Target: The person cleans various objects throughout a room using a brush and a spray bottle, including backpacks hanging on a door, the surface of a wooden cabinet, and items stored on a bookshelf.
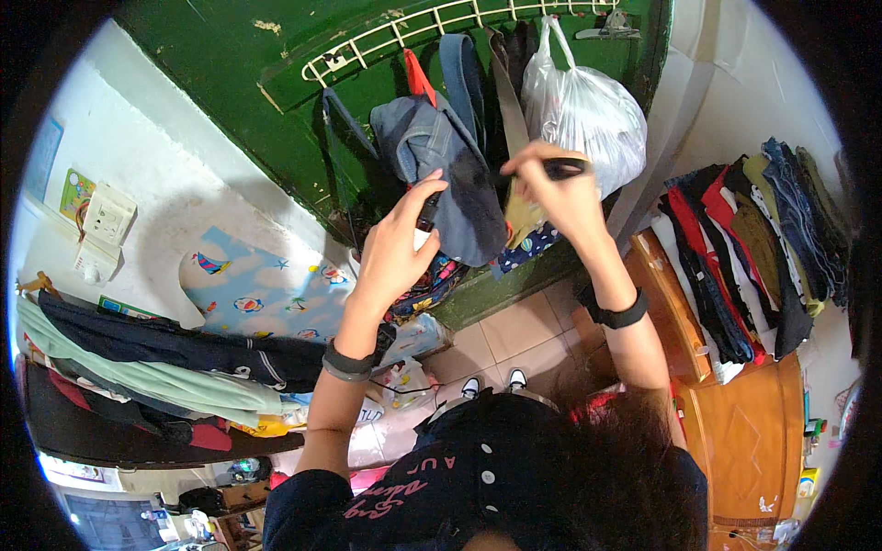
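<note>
My left hand is closed round a small white bottle with a black top, its index finger lying over the top. Close to it hangs a grey-blue denim bag with a darker patch on its upper right side. My right hand, smeared by motion, is closed on a black oval-ended thing whose kind I cannot make out. It is to the right of the denim bag, in front of a bulging silvery-white plastic bag. Black bands circle both wrists.
A cream wire rack on a green door bears the bags and several straps. Clothes hang on the left by a dark coat. More clothes are piled on a wooden cabinet at right. Pink tiles lie below.
</note>
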Motion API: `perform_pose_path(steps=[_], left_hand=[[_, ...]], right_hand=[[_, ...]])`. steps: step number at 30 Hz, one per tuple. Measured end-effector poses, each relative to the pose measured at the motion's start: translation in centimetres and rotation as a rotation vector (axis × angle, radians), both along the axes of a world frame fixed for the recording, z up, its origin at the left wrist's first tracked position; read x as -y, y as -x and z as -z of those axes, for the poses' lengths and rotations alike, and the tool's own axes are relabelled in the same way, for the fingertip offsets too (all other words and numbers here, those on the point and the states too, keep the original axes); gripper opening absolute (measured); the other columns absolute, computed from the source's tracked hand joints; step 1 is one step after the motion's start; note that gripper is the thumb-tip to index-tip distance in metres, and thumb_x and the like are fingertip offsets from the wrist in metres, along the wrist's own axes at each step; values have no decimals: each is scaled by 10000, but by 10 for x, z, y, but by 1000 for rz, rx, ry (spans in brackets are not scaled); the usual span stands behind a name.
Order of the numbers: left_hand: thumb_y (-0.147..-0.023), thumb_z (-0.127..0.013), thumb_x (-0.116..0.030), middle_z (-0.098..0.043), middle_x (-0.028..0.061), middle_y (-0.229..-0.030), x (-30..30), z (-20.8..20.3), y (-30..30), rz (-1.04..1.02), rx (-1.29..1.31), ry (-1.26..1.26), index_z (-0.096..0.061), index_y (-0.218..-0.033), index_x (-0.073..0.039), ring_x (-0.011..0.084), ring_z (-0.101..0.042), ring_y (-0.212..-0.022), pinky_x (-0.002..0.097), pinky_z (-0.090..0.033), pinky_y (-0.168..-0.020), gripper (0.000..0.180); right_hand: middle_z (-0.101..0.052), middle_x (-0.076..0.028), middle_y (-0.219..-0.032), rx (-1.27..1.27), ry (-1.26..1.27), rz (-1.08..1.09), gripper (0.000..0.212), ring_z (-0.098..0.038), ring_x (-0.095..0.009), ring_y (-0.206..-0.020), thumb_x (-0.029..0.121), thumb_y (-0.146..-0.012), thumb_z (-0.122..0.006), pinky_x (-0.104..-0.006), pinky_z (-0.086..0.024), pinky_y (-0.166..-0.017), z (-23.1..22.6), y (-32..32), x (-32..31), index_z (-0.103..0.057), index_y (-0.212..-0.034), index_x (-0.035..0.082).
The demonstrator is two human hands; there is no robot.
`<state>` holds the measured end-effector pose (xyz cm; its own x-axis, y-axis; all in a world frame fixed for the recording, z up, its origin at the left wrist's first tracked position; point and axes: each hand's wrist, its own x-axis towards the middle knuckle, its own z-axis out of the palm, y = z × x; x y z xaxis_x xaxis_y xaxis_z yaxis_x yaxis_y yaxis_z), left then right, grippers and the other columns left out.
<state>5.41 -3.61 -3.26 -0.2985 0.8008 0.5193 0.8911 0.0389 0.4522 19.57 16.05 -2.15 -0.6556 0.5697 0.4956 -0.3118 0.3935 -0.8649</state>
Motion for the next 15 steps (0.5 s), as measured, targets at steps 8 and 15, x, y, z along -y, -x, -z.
perform_pose_path(steps=[8,15], left_hand=[[-780,-615,26,-482,84,-1474,18,-9,11,-46,4,156,-454,-1332,-125,385,-490,-1287,414,-441,-1049,594],[-784,-605,-1,-453,37,-1501,23,-6,40,6,-50,219,-429,-1345,-148,388,-524,-1237,440,-480,-991,606]], right_hand=[[-563,-79,-544,1,92,-89,211,-601,-101,-543,149,-847,-606,-286,-459,-514,-16,5,-1,-683,-747,-20],[-592,-76,-553,303,-111,119,240,-607,-116,-555,195,-869,-589,-296,-474,-538,2,0,-9,-680,-775,-7]])
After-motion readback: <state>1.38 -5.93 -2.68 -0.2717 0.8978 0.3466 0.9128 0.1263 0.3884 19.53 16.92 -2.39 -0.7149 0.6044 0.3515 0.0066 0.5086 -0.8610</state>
